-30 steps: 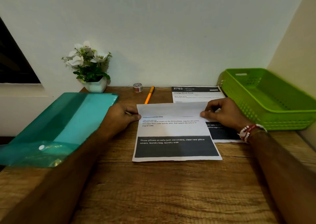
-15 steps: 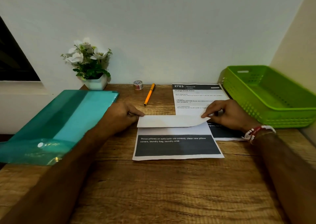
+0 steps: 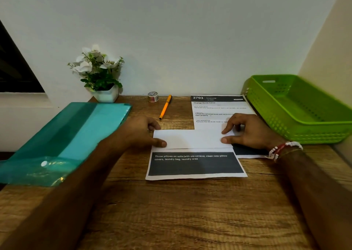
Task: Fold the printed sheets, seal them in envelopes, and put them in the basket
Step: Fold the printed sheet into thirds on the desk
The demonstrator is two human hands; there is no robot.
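A printed sheet (image 3: 194, 164) lies in the middle of the wooden desk (image 3: 190, 211), its dark text band facing me. Its top part is folded down toward me as a white flap (image 3: 192, 138). My left hand (image 3: 141, 133) pinches the flap's left end, thumb on top. My right hand (image 3: 249, 131) pinches the right end between thumb and index finger. A second printed sheet (image 3: 215, 106), headed 2703, lies partly under the first one and under my right hand. The green basket (image 3: 304, 133) stands at the right, with nothing showing inside. No envelope shows in view.
A teal plastic folder (image 3: 76, 133) lies at the left, overhanging the desk edge. At the back by the wall stand a white pot of flowers (image 3: 99, 74), a small tape roll (image 3: 153, 96) and an orange pen (image 3: 165, 107).
Both hands have brought the sheet's top edge toward me, so the flap now lies down over the text. More of the second sheet behind shows.
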